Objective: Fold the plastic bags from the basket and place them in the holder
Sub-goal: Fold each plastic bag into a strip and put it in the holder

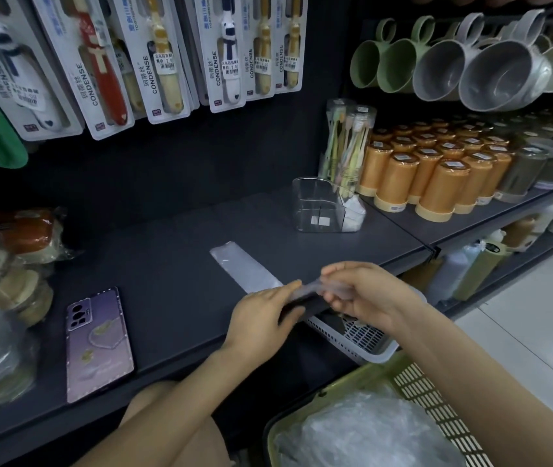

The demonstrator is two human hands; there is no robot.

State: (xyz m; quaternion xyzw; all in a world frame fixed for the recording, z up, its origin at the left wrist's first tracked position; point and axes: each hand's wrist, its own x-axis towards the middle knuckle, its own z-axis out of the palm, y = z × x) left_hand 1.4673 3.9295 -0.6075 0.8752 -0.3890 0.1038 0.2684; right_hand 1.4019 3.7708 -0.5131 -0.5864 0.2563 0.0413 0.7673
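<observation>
Looking at a retail shop, household-goods aisle. Blister-carded toothbrushes [164, 59] are hanging in overlapping rows on the back wall, several wearing white barcode price stickers [231, 67]. Identical orange plastic lidded tumblers [437, 170] are sitting in tight ranks on the dark grey metal shelf [174, 264], each carrying a small label on top. Green and grey plastic mugs [491, 72] are hanging bunched by their handles above them. Pale and olive bottles [477, 271] are filling the tier below, with a pale tiled floor [538, 315] running alongside.
</observation>
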